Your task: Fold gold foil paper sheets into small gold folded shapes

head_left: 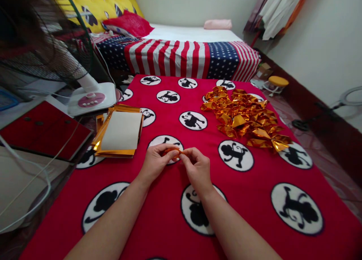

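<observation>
My left hand [156, 160] and my right hand [196, 165] meet over the red blanket [254, 192] printed with black monkeys in white circles. Both pinch a small folded piece of gold-orange foil paper [173, 150] between their fingertips. A heap of folded gold foil pieces [244, 117] lies on the blanket at the far right of my hands. To the far left lies a stack of gold foil sheets [120, 132], its top sheet showing a white back.
A white standing fan [90, 98] with a dark grille is at the left, beside a red flat box [42, 130] and white cables. A bed with a stars-and-stripes cover [183, 56] lies behind. A yellow stool [278, 81] stands at the right wall.
</observation>
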Demonstrator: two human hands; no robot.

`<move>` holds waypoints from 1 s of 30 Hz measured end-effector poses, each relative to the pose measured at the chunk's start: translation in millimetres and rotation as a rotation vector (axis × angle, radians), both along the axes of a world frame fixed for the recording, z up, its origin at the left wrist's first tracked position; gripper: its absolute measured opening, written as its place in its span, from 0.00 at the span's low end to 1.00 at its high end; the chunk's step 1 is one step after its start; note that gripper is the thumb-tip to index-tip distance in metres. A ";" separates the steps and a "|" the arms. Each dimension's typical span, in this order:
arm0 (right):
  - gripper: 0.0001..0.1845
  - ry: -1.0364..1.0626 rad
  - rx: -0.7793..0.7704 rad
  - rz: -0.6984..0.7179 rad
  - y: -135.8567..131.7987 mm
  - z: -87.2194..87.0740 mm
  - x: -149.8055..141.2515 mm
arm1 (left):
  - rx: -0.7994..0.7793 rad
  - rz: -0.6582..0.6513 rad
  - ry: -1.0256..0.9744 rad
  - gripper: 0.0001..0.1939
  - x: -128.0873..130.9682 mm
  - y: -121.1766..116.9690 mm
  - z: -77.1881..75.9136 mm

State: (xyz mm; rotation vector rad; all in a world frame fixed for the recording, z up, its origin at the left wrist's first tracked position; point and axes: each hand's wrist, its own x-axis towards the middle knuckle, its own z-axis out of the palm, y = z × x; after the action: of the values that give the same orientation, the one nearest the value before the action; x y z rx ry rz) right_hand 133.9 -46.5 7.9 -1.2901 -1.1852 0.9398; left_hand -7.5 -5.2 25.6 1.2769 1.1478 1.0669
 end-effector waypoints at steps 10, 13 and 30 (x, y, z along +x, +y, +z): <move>0.06 0.207 -0.094 0.055 0.5 5.3 0.1 | 0.003 -0.151 0.036 0.15 -11.7 -0.4 0.6; 0.06 0.217 -0.100 0.056 0.8 6.9 -0.3 | 0.010 -0.149 0.036 0.14 -11.6 -0.6 0.7; 0.09 -0.114 -0.021 0.056 0.0 -0.1 0.9 | 0.038 -0.029 0.151 0.12 -8.6 -1.6 -0.4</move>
State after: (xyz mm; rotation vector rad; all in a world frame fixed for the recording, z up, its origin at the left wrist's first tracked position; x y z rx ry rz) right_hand 134.8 -46.4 7.8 -1.3483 -1.3082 0.9315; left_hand -16.1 -6.8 25.2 1.4192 1.2227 0.9885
